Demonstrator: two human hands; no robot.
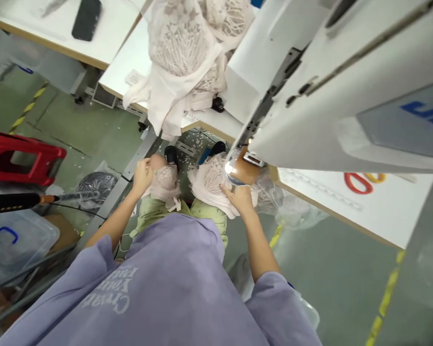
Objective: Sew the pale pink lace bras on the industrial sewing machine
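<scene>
Two parts of a pale pink lace garment [211, 179] lie over my knees; whether they are joined I cannot tell. My right hand [241, 198] grips the right part at its outer edge, thumb on top, close below the sewing machine's [321, 129] rounded end with its orange-brown plate [243, 168]. Beside my left knee, my left hand [143, 176] is closed with bent fingertips together, next to the smaller lace part [166, 179]. What those fingers hold, if anything, is too small to make out.
A pile of similar lace pieces [184, 53] hangs over the white table's edge. A phone [87, 19] lies on the left table. Red scissors handles [358, 183] rest on the right tabletop. Left of me stand a red plastic stool [21, 156] and a clear lidded box [18, 240].
</scene>
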